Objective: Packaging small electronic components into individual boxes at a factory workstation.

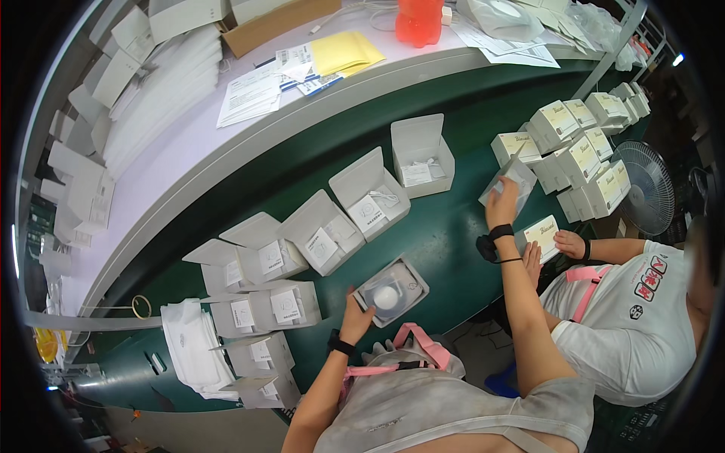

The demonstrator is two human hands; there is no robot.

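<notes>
My left hand (356, 318) grips the near left edge of a small open white box (414, 273). Inside that box, under what looks like clear plastic, sits a round white device (388, 297). Out to the right, my right hand (501, 205) is closed on another white box (526, 181), whose raised flap shows beside the fingers; its contents are hidden. Open white boxes (321, 240) run in an arc across the green table, several with printed cards and white cables inside. One open box (423, 155) stands at the far end of the arc.
Closed white boxes (580, 160) are stacked at the right, near a fan (644, 189). A co-worker beside me holds a white box (541, 237). White pouches (195, 343) lie at the left. The raised shelf (181, 174) carries papers, a yellow envelope (346, 53) and a red bottle (419, 23).
</notes>
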